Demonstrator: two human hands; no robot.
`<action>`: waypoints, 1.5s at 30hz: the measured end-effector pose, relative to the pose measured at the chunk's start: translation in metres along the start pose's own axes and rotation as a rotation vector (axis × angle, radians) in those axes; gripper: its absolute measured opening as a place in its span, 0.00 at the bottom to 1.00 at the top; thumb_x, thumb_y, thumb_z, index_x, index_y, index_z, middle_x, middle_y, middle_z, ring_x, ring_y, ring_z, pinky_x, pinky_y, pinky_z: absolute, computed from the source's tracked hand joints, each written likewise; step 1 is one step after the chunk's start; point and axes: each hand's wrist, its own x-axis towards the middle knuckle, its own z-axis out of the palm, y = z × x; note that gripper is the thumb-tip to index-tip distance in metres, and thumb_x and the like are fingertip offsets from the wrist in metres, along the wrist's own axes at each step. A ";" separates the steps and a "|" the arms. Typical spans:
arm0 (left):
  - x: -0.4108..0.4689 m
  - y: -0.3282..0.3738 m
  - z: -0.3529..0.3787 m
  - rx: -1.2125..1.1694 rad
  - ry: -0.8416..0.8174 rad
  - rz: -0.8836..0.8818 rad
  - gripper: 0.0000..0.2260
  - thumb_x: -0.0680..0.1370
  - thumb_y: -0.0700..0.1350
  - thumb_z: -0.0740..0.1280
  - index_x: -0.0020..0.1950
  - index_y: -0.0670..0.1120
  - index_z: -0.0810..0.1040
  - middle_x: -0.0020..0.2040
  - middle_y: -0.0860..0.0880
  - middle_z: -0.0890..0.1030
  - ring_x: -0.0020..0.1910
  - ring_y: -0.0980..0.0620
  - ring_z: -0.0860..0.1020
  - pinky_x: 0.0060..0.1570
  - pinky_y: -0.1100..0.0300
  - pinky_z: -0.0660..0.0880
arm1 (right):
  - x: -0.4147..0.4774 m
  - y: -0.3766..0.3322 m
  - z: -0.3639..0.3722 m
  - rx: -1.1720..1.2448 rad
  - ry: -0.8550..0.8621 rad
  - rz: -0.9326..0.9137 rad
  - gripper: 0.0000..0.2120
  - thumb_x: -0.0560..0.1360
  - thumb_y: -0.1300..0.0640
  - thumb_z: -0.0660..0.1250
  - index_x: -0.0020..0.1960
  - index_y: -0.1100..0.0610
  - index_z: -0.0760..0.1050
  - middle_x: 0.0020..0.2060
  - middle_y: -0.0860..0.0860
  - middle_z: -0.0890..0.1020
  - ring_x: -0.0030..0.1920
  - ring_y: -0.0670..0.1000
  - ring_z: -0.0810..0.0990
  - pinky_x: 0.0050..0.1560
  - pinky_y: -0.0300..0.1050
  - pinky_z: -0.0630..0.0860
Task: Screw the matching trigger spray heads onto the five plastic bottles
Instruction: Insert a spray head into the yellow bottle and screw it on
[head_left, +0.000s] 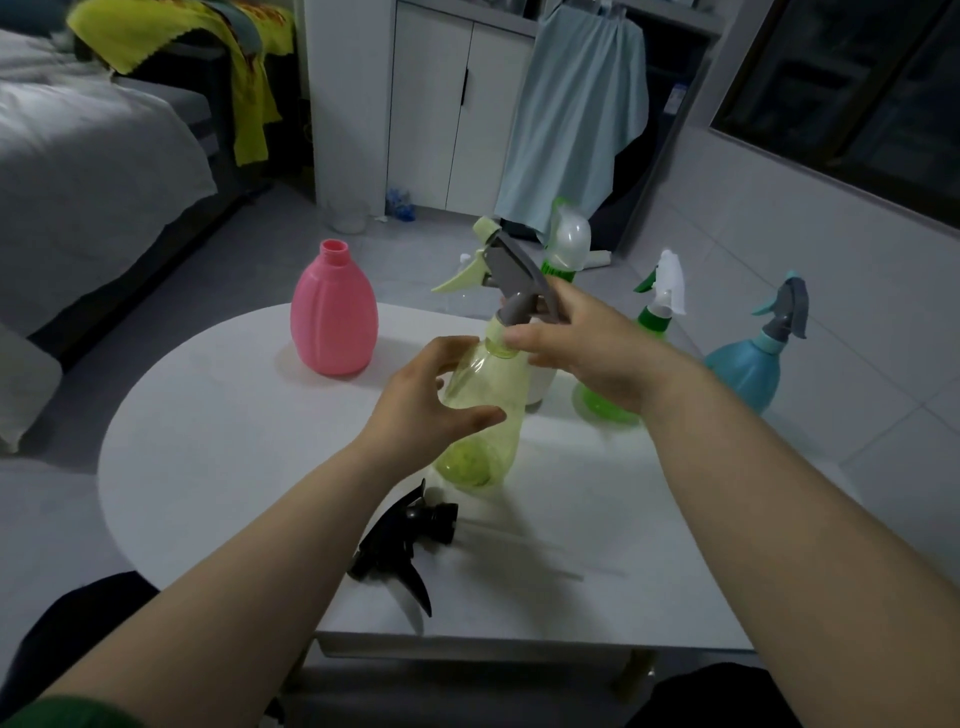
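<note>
A clear yellow-green bottle (485, 415) stands tilted in the middle of the white table (218, 447). My left hand (426, 410) wraps around its body. My right hand (576, 348) grips the collar of the grey and pale-green trigger head (511, 275) sitting on the bottle's neck. A pink bottle (334, 317) with no head stands at the back left. A black trigger head (400, 545) with its clear tube lies on the table in front of the bottle. A green bottle (654, 322) with a white head and a blue bottle (748, 369) with a grey head stand on the right.
Behind the held bottle rise a tall green bottle with a clear cap (569, 244) and a white bottle, partly hidden. A bed (78, 171) lies to the left. White cabinets (457, 104) and a hanging light-blue cloth (576, 114) stand at the back.
</note>
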 end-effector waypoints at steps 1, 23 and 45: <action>0.001 0.000 0.000 0.000 -0.002 -0.001 0.29 0.64 0.42 0.75 0.62 0.46 0.68 0.54 0.55 0.72 0.55 0.57 0.71 0.58 0.60 0.67 | -0.001 0.004 -0.001 0.041 -0.009 -0.028 0.13 0.69 0.60 0.66 0.48 0.45 0.70 0.44 0.41 0.76 0.47 0.36 0.75 0.48 0.34 0.70; 0.018 0.001 -0.008 -0.014 -0.233 -0.093 0.32 0.64 0.41 0.74 0.65 0.48 0.65 0.56 0.55 0.71 0.57 0.58 0.70 0.47 0.78 0.65 | 0.002 0.023 0.018 0.146 0.244 -0.131 0.09 0.67 0.62 0.69 0.42 0.50 0.74 0.51 0.59 0.81 0.53 0.54 0.79 0.58 0.46 0.73; 0.009 0.001 0.005 -0.014 0.027 -0.089 0.34 0.63 0.44 0.75 0.65 0.49 0.63 0.55 0.55 0.68 0.56 0.58 0.66 0.53 0.66 0.62 | 0.014 0.026 0.023 0.083 0.305 -0.188 0.11 0.66 0.60 0.71 0.40 0.49 0.71 0.40 0.44 0.79 0.44 0.40 0.77 0.45 0.26 0.72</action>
